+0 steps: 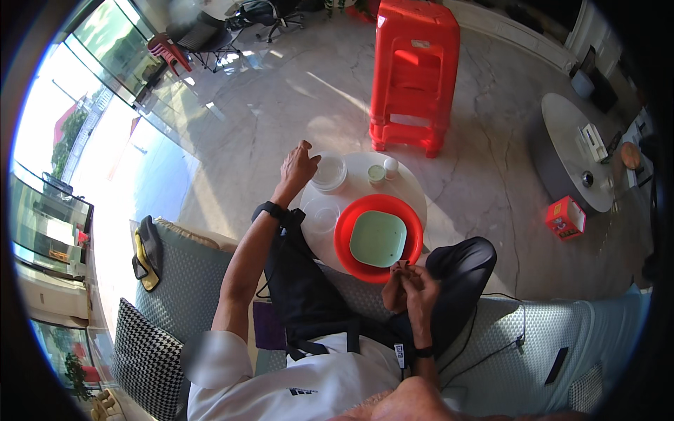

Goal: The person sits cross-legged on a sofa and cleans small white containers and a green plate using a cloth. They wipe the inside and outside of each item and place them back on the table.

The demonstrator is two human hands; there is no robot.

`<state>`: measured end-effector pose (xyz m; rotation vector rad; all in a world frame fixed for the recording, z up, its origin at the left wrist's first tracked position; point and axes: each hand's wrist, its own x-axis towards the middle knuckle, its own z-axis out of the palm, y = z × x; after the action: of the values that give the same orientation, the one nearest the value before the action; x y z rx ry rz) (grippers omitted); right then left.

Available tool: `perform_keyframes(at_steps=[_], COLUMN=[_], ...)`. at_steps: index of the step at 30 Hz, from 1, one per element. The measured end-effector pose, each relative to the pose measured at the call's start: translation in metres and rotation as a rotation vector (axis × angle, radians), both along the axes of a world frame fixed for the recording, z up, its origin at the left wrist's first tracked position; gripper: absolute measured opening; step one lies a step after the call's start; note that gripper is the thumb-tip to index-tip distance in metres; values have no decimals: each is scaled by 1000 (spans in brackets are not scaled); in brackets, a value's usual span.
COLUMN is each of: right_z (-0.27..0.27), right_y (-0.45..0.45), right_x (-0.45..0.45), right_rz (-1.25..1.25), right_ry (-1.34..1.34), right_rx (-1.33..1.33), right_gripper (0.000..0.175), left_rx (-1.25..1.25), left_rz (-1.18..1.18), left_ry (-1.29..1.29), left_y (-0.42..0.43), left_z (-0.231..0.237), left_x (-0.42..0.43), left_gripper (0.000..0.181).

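Observation:
My left hand (299,166) is at the left rim of a stack of clear plastic containers (329,172) on a small round white table (358,163); whether it grips the rim I cannot tell. A clear round lid or dish (320,216) lies nearer me. My right hand (423,288) pinches a brown cloth (395,294) just below the red plastic basin (343,231). Inside the basin sits a pale green tray (378,239) with a few dark specks. Behind it stand a small jar with a pale green top (376,173) and a white rounded bottle (390,166).
A stack of red plastic stools (413,79) stands beyond the table. To the right are an oval coffee table (568,131) and a red box (565,218). Black cables (474,331) run over the sofa (505,358) beside my right leg. A houndstooth cushion (145,363) is at left.

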<state>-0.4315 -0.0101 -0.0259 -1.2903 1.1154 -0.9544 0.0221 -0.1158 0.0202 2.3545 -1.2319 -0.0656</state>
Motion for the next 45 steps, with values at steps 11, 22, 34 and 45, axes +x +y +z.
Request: perform_keyframes(at_steps=[11, 22, 34, 45], right_z=[5, 19, 2, -30], right_y=[-1, -2, -6, -9], right_x=[0, -11, -23, -40], right_rz=[-32, -80, -134, -261], right_ry=[-56, -3, -86, -247], right_rx=[76, 154, 167, 327], right_gripper=[20, 23, 22, 29], left_rx=[-212, -82, -404, -312], left_rz=[-323, -282, -258, 163], left_ry=[-301, -231, 71, 800], left_y=[10, 5, 68, 63], left_z=[-2, -26, -12, -50], left_x=[-31, -55, -82, -23], left_gripper=[65, 82, 62, 92])
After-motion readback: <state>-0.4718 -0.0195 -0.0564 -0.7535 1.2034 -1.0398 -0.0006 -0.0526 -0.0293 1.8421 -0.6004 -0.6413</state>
